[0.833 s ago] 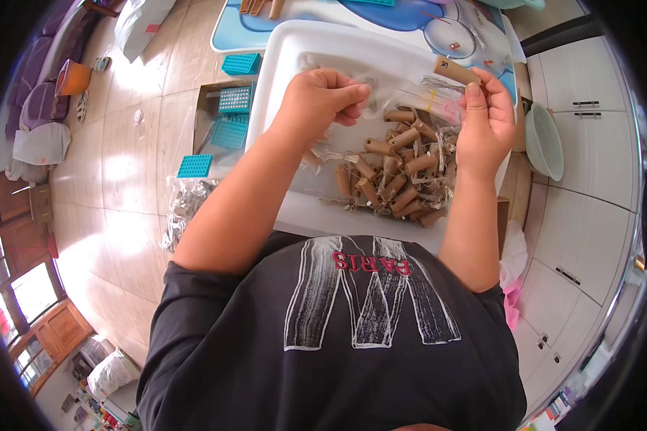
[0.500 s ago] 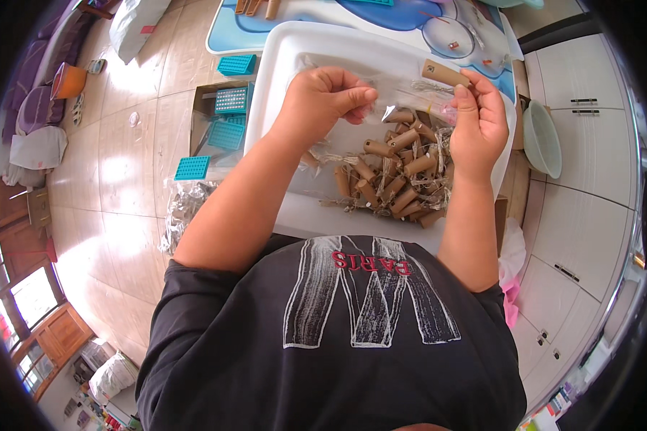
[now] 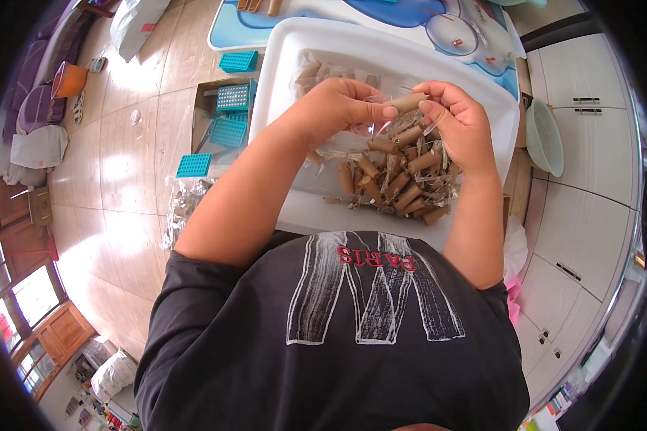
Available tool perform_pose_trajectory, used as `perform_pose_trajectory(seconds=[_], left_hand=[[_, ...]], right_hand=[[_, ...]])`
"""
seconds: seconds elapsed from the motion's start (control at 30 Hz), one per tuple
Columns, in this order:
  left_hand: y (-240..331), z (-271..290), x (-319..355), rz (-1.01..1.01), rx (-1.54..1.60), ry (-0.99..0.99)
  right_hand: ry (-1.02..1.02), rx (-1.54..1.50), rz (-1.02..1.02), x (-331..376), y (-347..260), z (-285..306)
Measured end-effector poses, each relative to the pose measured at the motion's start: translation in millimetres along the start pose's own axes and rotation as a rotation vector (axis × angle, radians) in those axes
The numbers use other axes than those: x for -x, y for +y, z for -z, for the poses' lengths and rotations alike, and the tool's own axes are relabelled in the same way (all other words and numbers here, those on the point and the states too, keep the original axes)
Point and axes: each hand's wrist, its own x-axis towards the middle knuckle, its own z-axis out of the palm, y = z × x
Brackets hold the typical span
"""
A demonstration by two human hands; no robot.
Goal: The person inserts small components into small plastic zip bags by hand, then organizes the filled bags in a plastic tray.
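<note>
Over the white tub [image 3: 284,43], my right hand [image 3: 459,122] pinches a small brown cardboard-like tube [image 3: 410,103] between thumb and fingers. Close by on the left, my left hand [image 3: 346,109] is closed on a thin clear plastic bag [image 3: 372,129], its thumb tip at the tube's left end. Whether the tube's end is inside the bag I cannot tell. Below my hands lies a pile of similar brown tubes [image 3: 397,185] tangled with pale strings or wires. More tubes wrapped in clear plastic [image 3: 331,70] lie at the tub's far left.
Left of the tub are teal perforated baskets [image 3: 237,62] and a cardboard box [image 3: 203,115]. A clear bag of grey items [image 3: 187,201] sits nearer me. Beyond stands a blue patterned table [image 3: 402,18]. On the right, a pale green basin [image 3: 543,136] leans by white cabinets [image 3: 589,172].
My right hand has brought the tube left and down, turning it, to meet my left hand. My left hand has shifted right and slightly down with the plastic bag.
</note>
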Motion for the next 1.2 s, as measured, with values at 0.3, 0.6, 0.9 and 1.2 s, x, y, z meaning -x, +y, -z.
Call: perform_pose_trajectory(seconds=[0.3, 0.6, 0.9, 1.2], left_hand=[[-5.8, 4.6, -6.4, 0.043, 0.229, -0.056], [-9.3, 3.9, -6.6, 0.068, 0.295, -0.064], [-12.0, 2.7, -8.1, 0.042, 0.410, -0.079], [-22.0, 5.2, -13.7, -0.008, 0.440, -0.027]], right_hand=[[-0.009, -0.038, -0.028, -2.7, 1.6, -2.1], [0.048, 0.083, -0.012, 3.0, 0.4, -20.0], [0.177, 0.027, 0.077, 0.3, 11.8, -29.0], [-0.015, -0.081, -0.068, 0.4, 15.2, -32.2]])
